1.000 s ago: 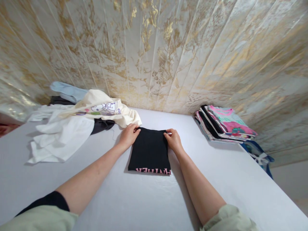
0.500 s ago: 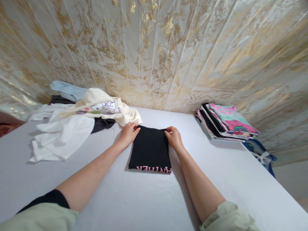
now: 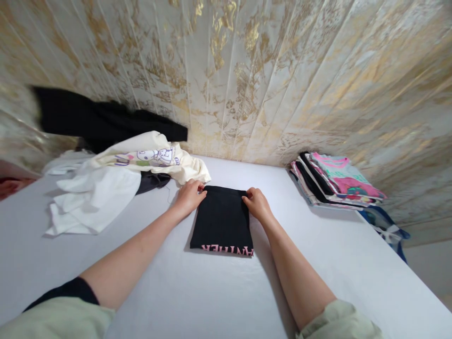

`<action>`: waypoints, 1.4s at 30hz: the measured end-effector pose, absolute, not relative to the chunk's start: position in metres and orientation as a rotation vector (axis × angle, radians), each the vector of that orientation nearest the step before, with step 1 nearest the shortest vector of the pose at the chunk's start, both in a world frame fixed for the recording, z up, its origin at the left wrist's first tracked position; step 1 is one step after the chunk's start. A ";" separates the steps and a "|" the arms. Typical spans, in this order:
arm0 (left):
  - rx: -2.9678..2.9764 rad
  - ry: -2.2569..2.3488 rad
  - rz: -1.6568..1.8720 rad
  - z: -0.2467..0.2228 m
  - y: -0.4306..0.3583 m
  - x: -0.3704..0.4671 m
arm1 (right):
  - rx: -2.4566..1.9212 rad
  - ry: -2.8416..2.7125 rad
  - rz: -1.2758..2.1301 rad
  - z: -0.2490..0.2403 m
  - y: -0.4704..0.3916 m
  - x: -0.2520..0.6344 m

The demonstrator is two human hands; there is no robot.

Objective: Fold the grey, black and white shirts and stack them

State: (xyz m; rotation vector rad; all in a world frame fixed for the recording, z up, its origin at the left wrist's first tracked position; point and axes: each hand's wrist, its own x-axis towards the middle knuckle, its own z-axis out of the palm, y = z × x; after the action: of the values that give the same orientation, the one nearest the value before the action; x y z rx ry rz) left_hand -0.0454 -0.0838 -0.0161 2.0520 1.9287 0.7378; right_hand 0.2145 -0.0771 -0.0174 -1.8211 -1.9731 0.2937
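A black T-shirt [image 3: 221, 219], folded into a near square, lies flat on the white table with pink letters along its near edge. The letters read upside down from here. At its far left corner, my left hand [image 3: 190, 194] is closed, thumb and fingers pinching the cloth. My right hand [image 3: 257, 202] grips the far right corner in the same way. Just beyond my left hand lies the cream T-shirt [image 3: 160, 157] with a purple cartoon print, its edge close to my fingers.
White garments [image 3: 97, 197] lie loosely heaped at the left of the table [image 3: 169, 292]. Behind them a blurred black garment [image 3: 106, 117] is up against the patterned curtain [image 3: 226, 70]. A stack of folded clothes [image 3: 339, 181] stands at the right, near a blue and white bag [image 3: 384, 226].
A black garment has appeared above the left heap, where a light blue one showed before. My hands still hold the T-shirt's far corners. The whole view has shifted slightly.
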 end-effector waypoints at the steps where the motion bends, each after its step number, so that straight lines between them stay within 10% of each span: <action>1: 2.047 1.926 0.752 -0.016 -0.085 -0.045 | -1.814 -1.977 0.296 -0.017 -0.077 0.215; 17: 1.773 1.567 0.982 -0.010 -0.085 -0.046 | -1.519 -1.709 1.045 0.004 -0.080 0.223; 29: 1.911 1.320 1.432 0.119 -0.108 -0.031 | -1.093 -1.670 0.534 0.124 -0.115 0.235; 42: 2.279 1.373 0.686 0.020 -0.215 -0.060 | -1.326 -2.182 0.660 0.017 -0.226 0.273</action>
State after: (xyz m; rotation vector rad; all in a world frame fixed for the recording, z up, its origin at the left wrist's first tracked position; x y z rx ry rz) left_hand -0.0601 -0.2150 0.0199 2.2793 1.3729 0.6862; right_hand 0.2726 -0.2264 0.0175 -1.3258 -2.1815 0.6598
